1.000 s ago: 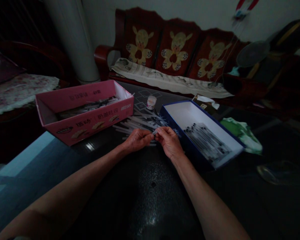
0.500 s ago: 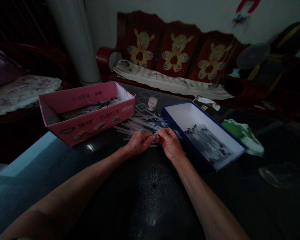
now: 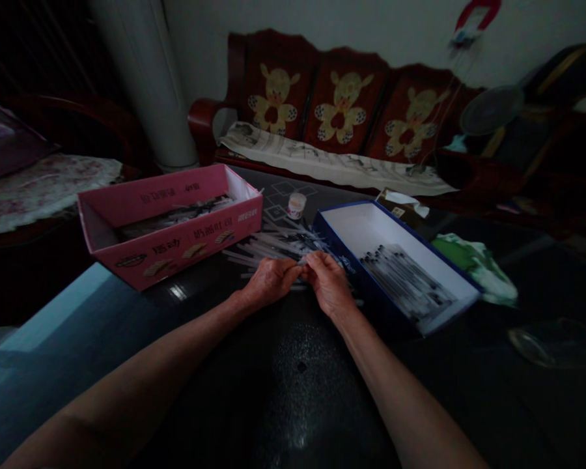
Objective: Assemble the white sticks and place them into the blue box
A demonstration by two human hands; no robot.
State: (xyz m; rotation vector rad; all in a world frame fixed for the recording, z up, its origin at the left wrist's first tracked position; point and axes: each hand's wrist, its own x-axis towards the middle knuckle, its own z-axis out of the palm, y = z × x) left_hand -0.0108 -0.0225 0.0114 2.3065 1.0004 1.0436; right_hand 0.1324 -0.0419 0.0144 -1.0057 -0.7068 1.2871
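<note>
Close together over the dark table, my left hand point(image 3: 271, 279) and my right hand point(image 3: 328, 280) are both closed, fingertips meeting. Pinched between them is a thin pale pen-like piece point(image 3: 301, 262), mostly covered by the fingers. Just beyond lies a loose heap of pale, slender pen-like sticks point(image 3: 258, 247), some with dark parts. To the right, a blue box point(image 3: 344, 264) with a white inside holds a row of clear pens point(image 3: 400, 277) with black ends. On the left stands a pink box point(image 3: 209, 242) containing more slender sticks point(image 3: 185, 213).
A small round tub point(image 3: 296, 206) stands behind the heap. A tissue box point(image 3: 395, 203) and a green-and-white plastic bag point(image 3: 476, 267) lie beyond the blue box. A clear oval object point(image 3: 537, 345) rests at the right. Behind the table point(image 3: 215, 391) is a wooden sofa point(image 3: 209, 120).
Both hands stay in almost the same place, still pinching the thin piece. The right hand's fingers have shifted slightly and look a little blurred. The boxes are unchanged.
</note>
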